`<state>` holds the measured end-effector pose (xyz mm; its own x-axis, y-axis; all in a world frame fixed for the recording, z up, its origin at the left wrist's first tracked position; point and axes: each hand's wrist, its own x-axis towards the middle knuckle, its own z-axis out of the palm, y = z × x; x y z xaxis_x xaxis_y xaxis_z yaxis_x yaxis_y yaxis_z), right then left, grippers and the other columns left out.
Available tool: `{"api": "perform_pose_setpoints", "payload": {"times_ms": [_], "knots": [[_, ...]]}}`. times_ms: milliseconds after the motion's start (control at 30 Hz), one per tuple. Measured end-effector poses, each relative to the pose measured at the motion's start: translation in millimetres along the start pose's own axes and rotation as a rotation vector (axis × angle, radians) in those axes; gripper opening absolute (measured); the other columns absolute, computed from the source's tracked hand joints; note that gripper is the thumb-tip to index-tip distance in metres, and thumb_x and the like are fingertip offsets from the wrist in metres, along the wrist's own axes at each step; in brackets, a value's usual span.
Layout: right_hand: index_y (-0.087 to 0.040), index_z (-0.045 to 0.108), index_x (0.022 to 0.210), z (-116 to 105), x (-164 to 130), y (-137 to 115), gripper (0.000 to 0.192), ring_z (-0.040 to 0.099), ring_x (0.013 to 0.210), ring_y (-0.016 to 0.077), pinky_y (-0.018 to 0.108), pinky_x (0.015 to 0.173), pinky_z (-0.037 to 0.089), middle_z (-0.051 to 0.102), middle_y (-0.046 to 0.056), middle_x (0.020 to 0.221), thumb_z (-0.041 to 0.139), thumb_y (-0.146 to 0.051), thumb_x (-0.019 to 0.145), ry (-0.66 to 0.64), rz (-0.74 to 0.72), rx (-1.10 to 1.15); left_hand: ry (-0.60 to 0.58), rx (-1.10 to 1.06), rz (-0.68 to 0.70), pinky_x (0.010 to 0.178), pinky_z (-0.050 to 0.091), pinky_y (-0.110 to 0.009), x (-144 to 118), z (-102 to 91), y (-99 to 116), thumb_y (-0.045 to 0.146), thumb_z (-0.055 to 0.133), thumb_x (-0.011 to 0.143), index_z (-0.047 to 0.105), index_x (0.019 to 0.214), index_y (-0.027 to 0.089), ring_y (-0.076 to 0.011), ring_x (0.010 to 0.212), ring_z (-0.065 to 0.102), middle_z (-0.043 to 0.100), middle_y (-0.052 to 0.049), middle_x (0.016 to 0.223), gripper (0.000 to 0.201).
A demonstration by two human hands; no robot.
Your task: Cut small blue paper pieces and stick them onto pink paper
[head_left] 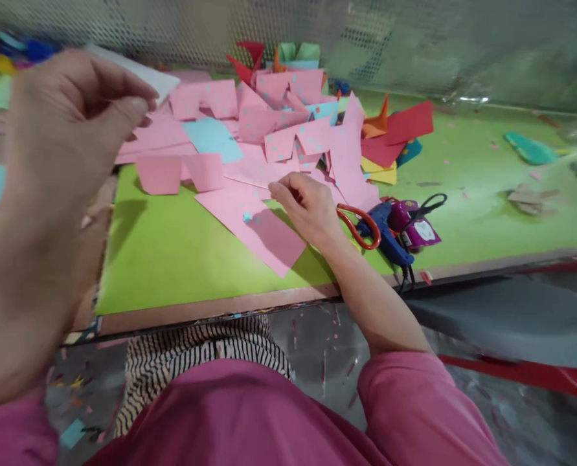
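The left hand (69, 129), raised close to the camera, pinches a white paper strip (142, 76) between thumb and fingers. The right hand (305, 207) rests curled on pink paper pieces (263, 226) on the green desk (171, 252), just beside orange-handled scissors (363, 228).

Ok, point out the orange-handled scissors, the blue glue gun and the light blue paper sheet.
orange-handled scissors (364, 228), head view, on the handle loop.
blue glue gun (390, 243), head view, on its grip.
light blue paper sheet (214, 138), head view, on its middle.
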<state>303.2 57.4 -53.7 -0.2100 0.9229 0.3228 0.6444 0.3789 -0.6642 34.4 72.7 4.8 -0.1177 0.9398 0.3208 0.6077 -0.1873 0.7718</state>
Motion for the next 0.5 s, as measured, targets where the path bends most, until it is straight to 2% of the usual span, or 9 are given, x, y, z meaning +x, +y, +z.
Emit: {"api": "perform_pose_setpoints", "payload": {"times_ms": [33, 100, 133, 167, 233, 367, 500], "knots": [[-0.021, 0.054, 0.074, 0.6, 0.2, 0.6, 0.027, 0.046, 0.067, 0.013, 0.032, 0.07, 0.037, 0.054, 0.0, 0.072, 0.054, -0.036, 0.096, 0.01, -0.016, -0.011, 0.066, 0.01, 0.039, 0.083, 0.051, -0.027, 3.1, -8.4, -4.6, 0.022, 0.061, 0.087, 0.073, 0.111, 0.016, -0.0113, 0.088, 0.064, 0.074, -0.002, 0.1, 0.027], [-0.022, 0.055, 0.076, 2.6, 1.3, 2.0, 0.023, 0.047, 0.068, 0.014, 0.032, 0.07, 0.038, 0.057, 0.0, 0.074, 0.056, -0.036, 0.094, -0.001, -0.022, -0.036, 0.018, 0.108, -0.025, 0.087, 0.051, -0.03, 5.6, -22.4, -16.9, 0.025, 0.065, 0.083, 0.073, 0.104, 0.017, -0.0122, 0.085, 0.061, 0.073, 0.0, 0.096, 0.024], [-0.022, 0.057, 0.078, 3.7, 2.0, 2.5, 0.021, 0.048, 0.069, 0.0146, 0.033, 0.071, 0.039, 0.058, 0.001, 0.076, 0.057, -0.036, 0.093, -0.016, -0.017, -0.05, -0.034, 0.131, -0.067, 0.091, 0.05, -0.032, 4.9, -27.7, -23.2, 0.032, 0.064, 0.085, 0.071, 0.106, 0.02, -0.0133, 0.091, 0.061, 0.073, 0.002, 0.102, 0.025], [-0.021, 0.058, 0.079, 4.6, 2.7, 2.8, 0.019, 0.049, 0.07, 0.0151, 0.033, 0.072, 0.04, 0.06, 0.002, 0.078, 0.057, -0.036, 0.092, -0.036, -0.011, -0.063, -0.155, 0.145, -0.112, 0.095, 0.05, -0.034, 2.8, -31.9, -28.9, 0.04, 0.061, 0.089, 0.068, 0.113, 0.024, -0.015, 0.1, 0.061, 0.072, 0.005, 0.113, 0.029], [-0.021, 0.063, 0.084, 5.6, 3.4, 2.9, 0.014, 0.051, 0.073, 0.0159, 0.033, 0.075, 0.041, 0.063, 0.003, 0.084, 0.058, -0.032, 0.091, -0.097, -0.003, -0.089, -0.226, 0.133, -0.197, 0.092, 0.051, -0.037, -4.1, -36.6, -36.6, 0.05, 0.062, 0.088, 0.064, 0.115, 0.031, -0.0184, 0.106, 0.06, 0.068, 0.012, 0.121, 0.033], [-0.021, 0.072, 0.096, 6.0, 1.3, 2.1, 0.016, 0.053, 0.076, 0.0156, 0.032, 0.078, 0.043, 0.064, 0.004, 0.095, 0.06, -0.028, 0.09, -0.254, 0.01, -0.124, -0.139, 0.068, -0.135, 0.093, 0.049, -0.038, -20.3, -33.0, -36.0, 0.051, 0.06, 0.089, 0.065, 0.11, 0.031, -0.0212, 0.107, 0.061, 0.069, 0.01, 0.12, 0.03], [-0.021, 0.075, 0.097, 6.8, -2.4, 0.5, 0.016, 0.052, 0.075, 0.0146, 0.03, 0.076, 0.043, 0.062, 0.004, 0.096, 0.066, -0.027, 0.085, -0.347, 0.04, -0.145, -0.281, 0.071, -0.089, 0.088, 0.048, -0.036, -31.8, -21.2, -25.7, 0.052, 0.06, 0.09, 0.068, 0.109, 0.026, -0.019, 0.094, 0.061, 0.072, 0.003, 0.113, 0.033]]}}
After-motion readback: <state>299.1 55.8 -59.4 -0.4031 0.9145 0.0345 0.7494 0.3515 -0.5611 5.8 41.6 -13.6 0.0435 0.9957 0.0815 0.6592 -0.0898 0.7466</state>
